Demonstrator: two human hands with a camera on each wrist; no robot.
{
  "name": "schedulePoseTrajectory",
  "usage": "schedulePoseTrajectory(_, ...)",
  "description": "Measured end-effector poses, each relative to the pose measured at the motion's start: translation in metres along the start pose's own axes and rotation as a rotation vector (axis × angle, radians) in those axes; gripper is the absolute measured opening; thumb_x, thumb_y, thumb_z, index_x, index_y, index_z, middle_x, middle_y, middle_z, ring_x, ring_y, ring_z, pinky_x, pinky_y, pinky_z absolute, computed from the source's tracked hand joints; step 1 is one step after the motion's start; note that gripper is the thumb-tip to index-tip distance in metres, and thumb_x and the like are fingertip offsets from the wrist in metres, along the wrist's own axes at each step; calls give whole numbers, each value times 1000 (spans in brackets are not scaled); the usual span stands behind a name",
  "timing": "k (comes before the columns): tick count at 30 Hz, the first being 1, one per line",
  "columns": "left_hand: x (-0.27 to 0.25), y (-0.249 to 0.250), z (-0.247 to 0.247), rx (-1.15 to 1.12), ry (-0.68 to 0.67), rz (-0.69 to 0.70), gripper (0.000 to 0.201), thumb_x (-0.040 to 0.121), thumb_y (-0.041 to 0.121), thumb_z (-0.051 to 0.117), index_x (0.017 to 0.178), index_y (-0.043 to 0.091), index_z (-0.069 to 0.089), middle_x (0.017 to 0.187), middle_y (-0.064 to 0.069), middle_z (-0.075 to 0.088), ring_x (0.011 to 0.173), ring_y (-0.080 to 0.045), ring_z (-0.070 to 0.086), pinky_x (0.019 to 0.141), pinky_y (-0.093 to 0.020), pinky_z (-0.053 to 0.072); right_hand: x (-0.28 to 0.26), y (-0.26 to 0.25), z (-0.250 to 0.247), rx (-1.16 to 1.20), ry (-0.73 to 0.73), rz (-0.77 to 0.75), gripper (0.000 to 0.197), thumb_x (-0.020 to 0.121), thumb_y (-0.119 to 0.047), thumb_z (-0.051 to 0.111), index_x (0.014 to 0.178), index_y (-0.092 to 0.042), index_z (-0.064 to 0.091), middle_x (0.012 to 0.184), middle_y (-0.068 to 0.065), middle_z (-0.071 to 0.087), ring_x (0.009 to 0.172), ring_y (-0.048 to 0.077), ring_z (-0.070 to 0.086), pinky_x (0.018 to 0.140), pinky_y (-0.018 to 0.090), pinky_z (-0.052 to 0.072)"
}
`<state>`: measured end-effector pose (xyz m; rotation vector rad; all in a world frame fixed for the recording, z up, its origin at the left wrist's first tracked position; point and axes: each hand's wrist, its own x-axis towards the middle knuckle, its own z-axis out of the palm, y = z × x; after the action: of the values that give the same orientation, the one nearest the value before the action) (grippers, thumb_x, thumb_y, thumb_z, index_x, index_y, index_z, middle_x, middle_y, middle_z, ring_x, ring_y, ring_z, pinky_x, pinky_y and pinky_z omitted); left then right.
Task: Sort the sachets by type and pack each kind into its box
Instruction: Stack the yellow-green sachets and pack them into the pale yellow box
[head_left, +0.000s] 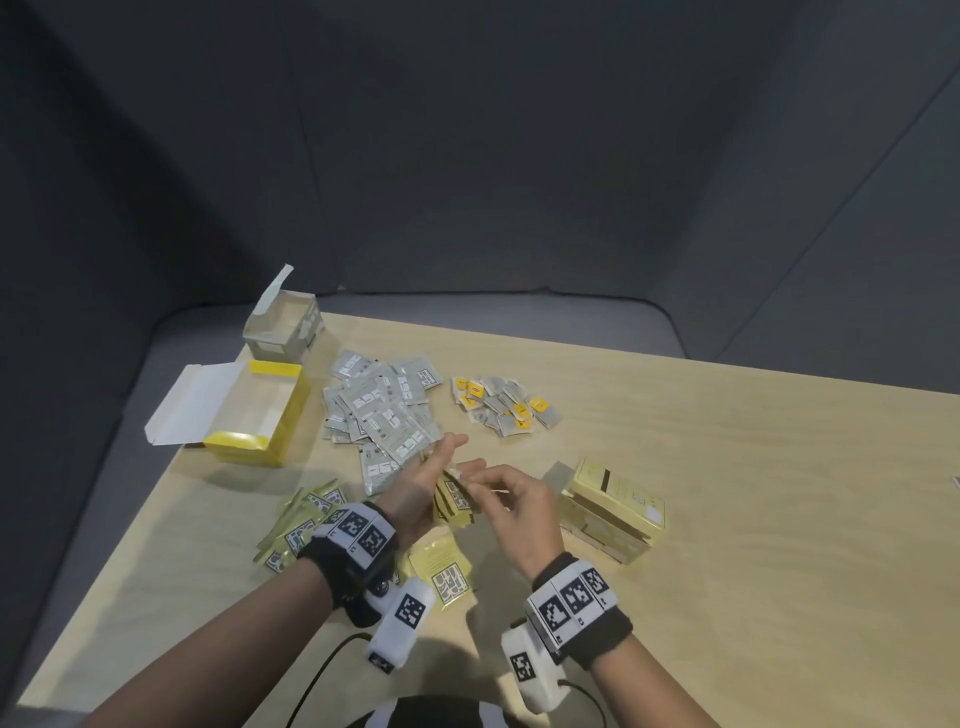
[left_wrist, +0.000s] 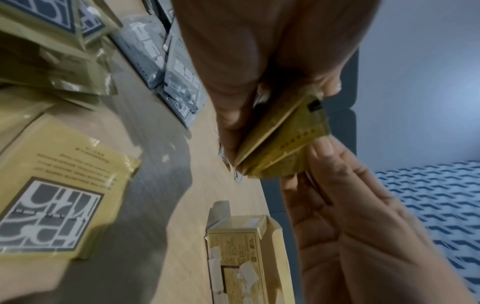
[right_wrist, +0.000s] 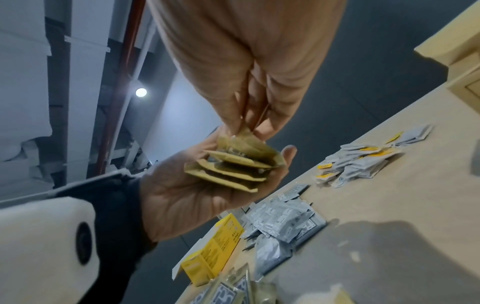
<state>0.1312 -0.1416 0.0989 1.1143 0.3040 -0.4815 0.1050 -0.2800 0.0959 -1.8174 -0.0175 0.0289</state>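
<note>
My left hand (head_left: 415, 493) holds a small fanned stack of gold sachets (head_left: 454, 501) above the table, thumb and fingers curled round it (left_wrist: 280, 148). My right hand (head_left: 519, 499) pinches the top edge of one gold sachet in that stack (right_wrist: 233, 166). More gold sachets (head_left: 301, 525) lie piled at the near left, and a single one (head_left: 441, 571) lies under my wrists. A pile of silver sachets (head_left: 384, 410) lies in the middle, small yellow-tagged sachets (head_left: 506, 408) to its right. An open pale gold box (head_left: 613, 509) lies right of my right hand.
An open yellow box (head_left: 260, 415) and an open grey box (head_left: 283, 327) stand near the table's left edge. The wooden table (head_left: 753, 519) stretches to the right. A black cable (head_left: 322, 670) runs along the near edge.
</note>
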Motion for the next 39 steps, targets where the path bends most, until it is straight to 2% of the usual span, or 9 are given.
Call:
schedulePoseTrajectory(4, 3, 0, -9, 76, 53, 37, 41, 93, 42, 51, 122, 14, 55, 106, -16, 68, 88, -27, 69, 64, -32, 56, 7, 3, -6, 53, 100, 93, 12, 88, -8, 63, 82, -18, 59, 79, 1, 64, 66, 11, 61, 72, 37, 55)
schedulePoseTrajectory(8, 6, -5, -13, 97, 7, 26, 53, 78, 29, 74, 125, 11, 57, 112, -18, 68, 96, -32, 66, 82, -44, 54, 11, -1, -8, 245, 15, 293, 8, 87, -6, 65, 88, -5, 57, 84, 8, 60, 54, 14, 67, 59, 27, 57)
schedulePoseTrajectory(13, 9, -6, -8, 7, 115, 104, 39, 90, -9, 49, 118, 18, 55, 110, -17, 66, 90, -25, 69, 68, -32, 58, 17, 19, -1, -78, -151, 261, 15, 84, -5, 67, 76, -14, 58, 64, -2, 58, 53, 14, 59, 53, 28, 52)
schedulePoseTrajectory(17, 10, 0, -24, -26, 268, 98, 19, 95, 11, 55, 109, 23, 60, 105, -11, 67, 77, -19, 68, 66, -34, 54, 15, 47, 2, -449, -331, 147, 16, 80, -8, 67, 75, -22, 62, 79, -9, 59, 76, 8, 59, 73, 11, 47)
schedulePoseTrajectory(20, 9, 3, -30, -41, 269, 47, 22, 94, 32, 55, 106, 14, 58, 106, -13, 66, 66, -16, 61, 67, -38, 52, 8, 68, 16, -784, -672, 37, 52, 68, -27, 79, 117, -19, 60, 116, 0, 51, 110, 18, 47, 93, 32, 42)
schedulePoseTrajectory(23, 6, 6, -35, -41, 283, 3, 33, 94, 40, 53, 105, 9, 54, 102, -9, 65, 60, -16, 54, 59, -36, 51, 8, 73, 29, -952, -721, -48, 80, 63, -37, 80, 134, -25, 45, 129, 0, 39, 116, 20, 36, 90, 37, 41)
schedulePoseTrajectory(26, 2, 7, -41, 34, 293, -19, 37, 93, 44, 54, 108, 10, 57, 91, -2, 64, 58, -13, 50, 48, -27, 47, 13, 70, 35, -997, -771, -54, 68, 62, -31, 81, 120, -22, 48, 121, 3, 43, 109, 23, 42, 82, 37, 43)
schedulePoseTrajectory(33, -7, 11, -60, 116, 286, 117, 21, 82, 39, 70, 101, 31, 67, 106, -6, 66, 65, -16, 51, 54, -27, 39, 29, 53, 17, -502, -428, 111, 24, 79, 2, 58, 71, -20, 54, 78, 4, 60, 69, 18, 56, 65, 24, 46)
schedulePoseTrajectory(39, -5, 17, -47, 80, 326, 305, 23, 86, 14, 67, 106, 24, 64, 115, -2, 67, 102, -26, 63, 91, -47, 49, 45, 9, 14, 372, -97, 396, 13, 89, -1, 60, 85, -7, 50, 63, 4, 59, 47, 10, 63, 49, 20, 50)
